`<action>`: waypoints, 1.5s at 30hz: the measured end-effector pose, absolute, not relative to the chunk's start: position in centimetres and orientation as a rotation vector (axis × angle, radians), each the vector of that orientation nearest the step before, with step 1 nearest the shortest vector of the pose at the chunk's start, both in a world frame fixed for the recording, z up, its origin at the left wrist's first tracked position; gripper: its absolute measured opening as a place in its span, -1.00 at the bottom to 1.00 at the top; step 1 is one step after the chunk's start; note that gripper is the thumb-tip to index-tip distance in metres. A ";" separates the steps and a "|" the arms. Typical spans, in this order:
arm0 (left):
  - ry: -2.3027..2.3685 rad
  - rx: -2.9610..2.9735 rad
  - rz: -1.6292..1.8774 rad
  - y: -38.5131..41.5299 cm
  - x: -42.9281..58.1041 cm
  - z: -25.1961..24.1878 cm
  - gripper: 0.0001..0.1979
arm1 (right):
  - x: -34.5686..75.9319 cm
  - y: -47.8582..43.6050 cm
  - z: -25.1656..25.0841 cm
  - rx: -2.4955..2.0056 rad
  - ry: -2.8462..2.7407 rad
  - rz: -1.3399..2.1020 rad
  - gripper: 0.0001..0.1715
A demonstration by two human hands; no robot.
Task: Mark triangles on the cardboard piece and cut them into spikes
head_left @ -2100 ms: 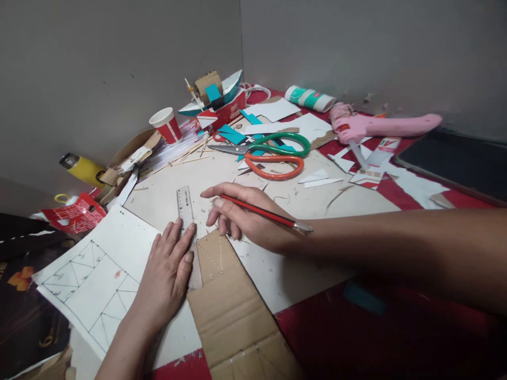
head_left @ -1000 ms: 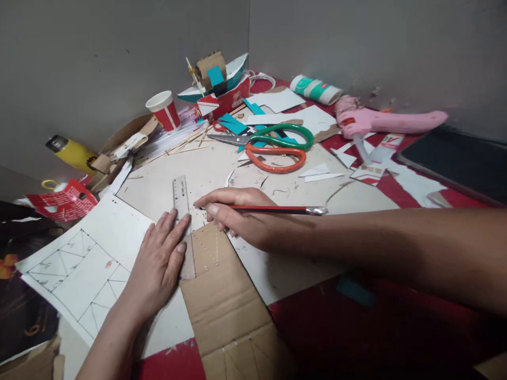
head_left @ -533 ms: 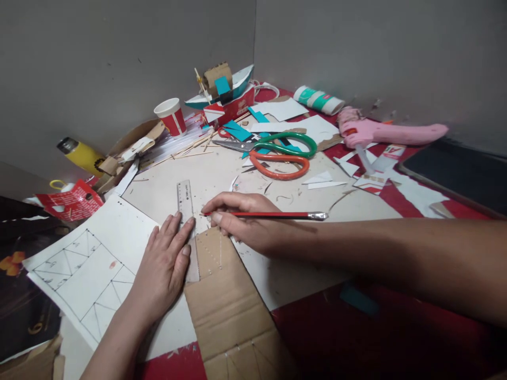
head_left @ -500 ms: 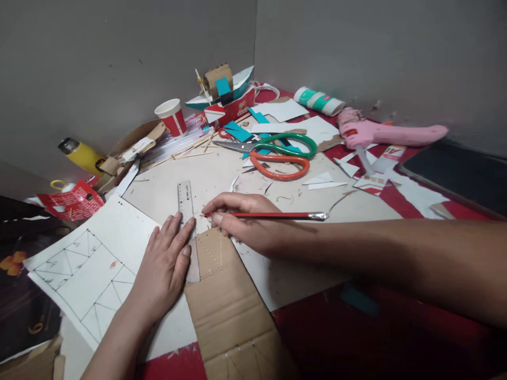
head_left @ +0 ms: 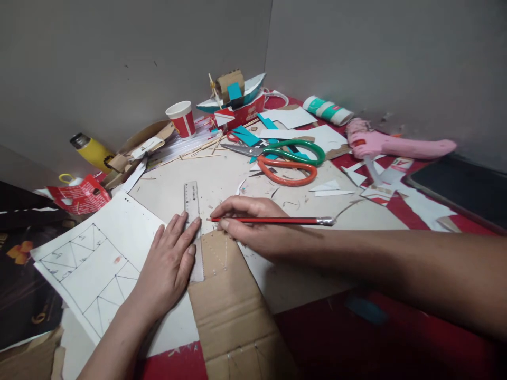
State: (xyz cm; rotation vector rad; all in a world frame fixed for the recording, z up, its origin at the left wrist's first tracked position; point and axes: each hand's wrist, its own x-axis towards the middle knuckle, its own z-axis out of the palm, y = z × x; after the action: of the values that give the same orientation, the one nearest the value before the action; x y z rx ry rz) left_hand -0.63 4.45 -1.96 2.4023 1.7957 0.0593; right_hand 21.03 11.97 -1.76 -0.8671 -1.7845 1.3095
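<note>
A clear ruler (head_left: 193, 203) lies along the left edge of a strip of brown cardboard (head_left: 229, 306). My left hand (head_left: 168, 258) rests flat across it with fingers stretched out. Dotted lines and small marks show on the cardboard near its far end. In my right hand (head_left: 249, 224) a red and black pencil (head_left: 285, 220) is pinched between thumb and fingers, its tip close to the ruler's right side, just beyond the cardboard's far edge. Left of my left hand lies a white sheet with drawn triangles and lines (head_left: 95, 264).
Scissors with green and orange handles (head_left: 287, 175) lie beyond my right hand among paper scraps. A pink glue gun (head_left: 400, 146) stands at the right. Farther back are a paper cup (head_left: 181, 121) and a model boat (head_left: 237, 97); a yellow bottle (head_left: 92, 153) leans at the left.
The whole view has shifted slightly, so things appear a little farther right. Both hands keep nearly the same place on the ruler and pencil.
</note>
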 end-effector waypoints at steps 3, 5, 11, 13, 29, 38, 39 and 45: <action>1.791 2.397 0.056 4.5 -0.5 -1.9 -0.49 | 21.0 11.8 -2.1 -0.838 -1.809 1.304 -0.81; 1.789 2.396 0.048 4.5 -0.5 -1.9 -0.49 | 20.9 11.6 -2.3 -0.817 -1.835 1.318 -0.82; 1.798 2.401 0.032 4.3 -0.6 -1.9 -0.49 | 20.8 11.6 -2.5 -0.850 -1.882 1.319 -0.80; 1.802 2.395 0.032 4.3 -0.5 -1.9 -0.49 | 20.8 11.6 -2.5 -0.859 -1.897 1.339 -0.77; 1.820 2.359 0.054 4.3 -0.3 -1.8 -0.51 | 20.7 11.6 -2.1 -0.858 -2.021 1.358 -0.68; 1.820 2.302 -0.001 4.2 0.0 -1.4 -0.49 | 20.6 11.3 -1.5 -0.904 -2.007 1.319 -0.65; 1.818 2.304 0.000 4.2 0.0 -1.4 -0.49 | 20.6 11.2 -1.4 -0.911 -2.003 1.321 -0.66; 1.830 2.299 0.005 4.0 0.0 -1.4 -0.48 | 20.7 11.2 -1.2 -0.946 -2.024 1.343 -0.71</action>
State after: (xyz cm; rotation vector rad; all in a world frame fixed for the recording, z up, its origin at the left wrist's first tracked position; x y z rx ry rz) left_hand -0.01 4.01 -1.39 2.2994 1.8296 0.0047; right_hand 20.70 11.15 -1.18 -0.9461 -2.0243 1.3434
